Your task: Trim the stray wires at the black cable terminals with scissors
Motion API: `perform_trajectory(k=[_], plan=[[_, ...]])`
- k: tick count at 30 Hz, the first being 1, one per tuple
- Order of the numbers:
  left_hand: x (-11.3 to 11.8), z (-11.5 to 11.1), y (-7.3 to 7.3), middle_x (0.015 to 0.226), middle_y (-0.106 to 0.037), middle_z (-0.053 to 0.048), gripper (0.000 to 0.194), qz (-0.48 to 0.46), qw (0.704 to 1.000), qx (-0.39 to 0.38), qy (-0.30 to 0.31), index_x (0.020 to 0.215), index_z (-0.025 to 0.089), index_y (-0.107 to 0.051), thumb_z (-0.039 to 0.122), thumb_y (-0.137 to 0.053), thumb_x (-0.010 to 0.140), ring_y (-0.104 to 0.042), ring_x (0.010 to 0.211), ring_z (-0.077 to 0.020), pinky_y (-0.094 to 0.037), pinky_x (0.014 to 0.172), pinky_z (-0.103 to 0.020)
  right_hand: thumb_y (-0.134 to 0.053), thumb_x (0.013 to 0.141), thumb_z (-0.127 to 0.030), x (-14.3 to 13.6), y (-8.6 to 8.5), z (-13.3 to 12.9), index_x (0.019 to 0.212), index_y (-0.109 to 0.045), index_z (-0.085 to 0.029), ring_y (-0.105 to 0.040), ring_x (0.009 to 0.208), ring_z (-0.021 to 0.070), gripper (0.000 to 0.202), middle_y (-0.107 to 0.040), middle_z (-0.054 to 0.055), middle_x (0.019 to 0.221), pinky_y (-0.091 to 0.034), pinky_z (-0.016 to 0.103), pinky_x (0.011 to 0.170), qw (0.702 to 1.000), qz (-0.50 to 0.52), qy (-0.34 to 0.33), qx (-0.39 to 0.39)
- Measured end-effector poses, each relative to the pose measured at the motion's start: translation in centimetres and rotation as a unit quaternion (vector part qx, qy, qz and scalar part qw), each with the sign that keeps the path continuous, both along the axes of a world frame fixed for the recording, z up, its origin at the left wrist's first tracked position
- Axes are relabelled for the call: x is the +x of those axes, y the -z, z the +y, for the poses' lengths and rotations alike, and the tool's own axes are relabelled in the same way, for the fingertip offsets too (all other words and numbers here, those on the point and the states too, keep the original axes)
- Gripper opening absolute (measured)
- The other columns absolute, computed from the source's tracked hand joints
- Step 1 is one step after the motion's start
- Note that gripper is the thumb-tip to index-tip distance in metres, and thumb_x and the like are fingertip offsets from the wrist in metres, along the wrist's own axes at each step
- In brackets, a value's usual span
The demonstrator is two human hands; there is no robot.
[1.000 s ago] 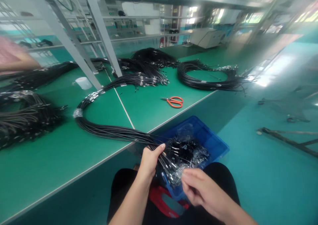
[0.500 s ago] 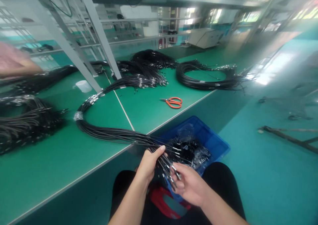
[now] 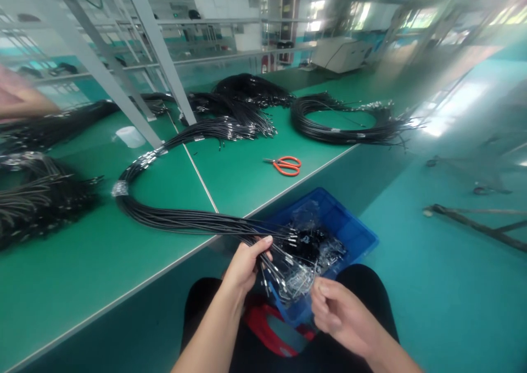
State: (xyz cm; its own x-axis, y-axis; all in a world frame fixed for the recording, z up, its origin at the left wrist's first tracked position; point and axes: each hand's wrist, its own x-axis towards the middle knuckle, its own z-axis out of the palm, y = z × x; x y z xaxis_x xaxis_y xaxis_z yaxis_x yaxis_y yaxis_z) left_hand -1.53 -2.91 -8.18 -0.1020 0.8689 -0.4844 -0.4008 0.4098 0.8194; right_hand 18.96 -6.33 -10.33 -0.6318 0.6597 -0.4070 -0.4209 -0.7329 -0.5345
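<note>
My left hand [image 3: 247, 263] is closed around a bundle of thin black cables [image 3: 185, 220], near their metal-tipped ends. The bundle curves back over the table, with clear wrap [image 3: 120, 188] around it at the bend. Its loose ends fan out past my thumb, above a blue crate [image 3: 354, 227]. To the right of those ends, my right hand [image 3: 335, 307] is apart from the bundle, its fingers curled in a pinch. What sits at the fingertips, if anything, is too small to make out. Clear plastic and small black pieces [image 3: 310, 246] lie in the crate.
Orange-handled scissors [image 3: 287, 166] lie on the green table [image 3: 242, 181]. A coiled cable bundle [image 3: 333, 137] and more cable piles [image 3: 251, 90] are behind. Grey frame posts [image 3: 158, 49] rise from the table beside a white roll [image 3: 130, 137]. Another person's arm [image 3: 28, 101] shows far left.
My right hand has drawn away from the cable ends, to the right and slightly down. My left hand keeps its hold on the bundle. The view has shifted slightly.
</note>
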Motion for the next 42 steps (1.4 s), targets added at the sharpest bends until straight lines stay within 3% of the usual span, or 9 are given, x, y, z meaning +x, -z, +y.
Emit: perform_trajectory(k=[4,7,11,18,23,26,32,38,42], plan=[[0.0,0.1,0.2,0.040,-0.053,0.001,0.034,0.018,1.000,0.005,-0.005,0.044,0.012,-0.058,0.033,-0.076,0.063,-0.045,0.036,-0.0078,-0.032,0.040,-0.019,-0.051,0.082,-0.027,-1.8,-0.7,0.0,0.067,-0.055,-0.014,-0.031,0.041,0.0051,0.021,-0.049,-0.001,0.057,-0.015,0.023,0.044,0.999,-0.020,-0.022,0.022],[0.2,-0.1,0.3,0.041,-0.056,0.000,0.030,0.042,0.999,0.007,-0.021,0.045,0.012,-0.058,0.030,-0.077,0.062,-0.046,0.036,-0.0083,-0.034,0.040,-0.020,-0.053,0.085,-0.036,-4.3,-1.4,0.8,0.065,-0.057,-0.013,-0.031,0.041,0.0050,0.031,-0.050,-0.001,0.056,-0.012,0.022,0.042,0.997,-0.058,-0.027,0.051],[0.2,-0.2,0.2,0.037,-0.053,0.001,0.031,0.058,0.998,0.011,-0.033,0.043,0.012,-0.057,0.028,-0.077,0.062,-0.042,0.033,-0.0072,-0.029,0.037,-0.019,-0.064,0.079,-0.039,-6.2,-1.8,1.6,0.057,-0.053,-0.013,-0.028,0.039,0.0040,0.035,-0.046,-0.003,0.048,-0.007,0.022,0.040,0.991,-0.102,-0.031,0.077],[0.4,0.5,0.7,0.041,-0.056,0.001,0.027,0.048,0.998,0.026,-0.037,0.052,0.013,-0.059,0.031,-0.076,0.063,-0.044,0.035,-0.0073,-0.031,0.037,-0.019,-0.052,0.081,-0.031,-3.7,-1.6,0.7,0.059,-0.052,-0.015,-0.025,0.039,0.0047,0.028,-0.045,-0.004,0.050,-0.010,0.022,0.041,0.991,-0.115,-0.035,0.059],[0.6,0.5,0.9,0.040,-0.052,0.004,0.030,0.086,0.995,0.025,-0.039,0.051,0.012,-0.055,0.028,-0.070,0.072,-0.043,0.035,-0.0057,-0.033,0.038,-0.018,-0.055,0.083,-0.039,-4.5,-1.7,1.0,0.060,-0.058,-0.013,-0.026,0.038,0.0048,0.035,-0.047,-0.003,0.045,-0.010,0.024,0.042,0.982,-0.156,-0.044,0.095],[0.7,0.6,1.0,0.048,-0.052,0.007,0.024,0.112,0.993,0.016,-0.031,0.062,0.011,-0.056,0.024,-0.062,0.082,-0.044,0.038,-0.0047,-0.037,0.039,-0.017,-0.064,0.080,-0.034,-4.5,-2.0,1.0,0.053,-0.052,-0.014,-0.030,0.041,0.0061,0.036,-0.041,-0.005,0.043,-0.011,0.024,0.043,0.979,-0.168,-0.041,0.113],[1.0,1.1,1.4,0.061,-0.054,0.005,0.018,0.140,0.990,-0.017,-0.015,0.079,0.011,-0.058,0.026,-0.054,0.089,-0.047,0.042,-0.0044,-0.041,0.040,-0.017,-0.048,0.087,-0.038,-2.7,-2.2,-0.3,0.058,-0.045,-0.018,-0.025,0.039,0.0053,0.035,-0.038,-0.007,0.049,-0.015,0.024,0.044,0.988,-0.135,-0.036,0.058],[1.1,1.2,1.3,0.072,-0.059,0.002,0.017,0.170,0.985,-0.036,-0.017,0.088,0.011,-0.059,0.027,-0.054,0.089,-0.054,0.052,-0.0074,-0.047,0.047,-0.020,-0.047,0.085,-0.048,-4.4,-2.0,0.2,0.070,-0.055,-0.015,-0.020,0.036,0.0037,0.037,-0.043,-0.006,0.047,-0.011,0.022,0.040,0.980,-0.188,-0.049,0.046],[1.2,1.2,1.5,0.080,-0.061,-0.001,0.018,0.185,0.981,-0.050,-0.025,0.093,0.011,-0.059,0.028,-0.054,0.089,-0.058,0.060,-0.0097,-0.050,0.052,-0.023,-0.056,0.081,-0.037,-5.4,-2.6,0.8,0.064,-0.057,-0.015,-0.020,0.035,0.0040,0.028,-0.037,-0.009,0.038,-0.009,0.022,0.038,0.958,-0.265,-0.039,0.107]])
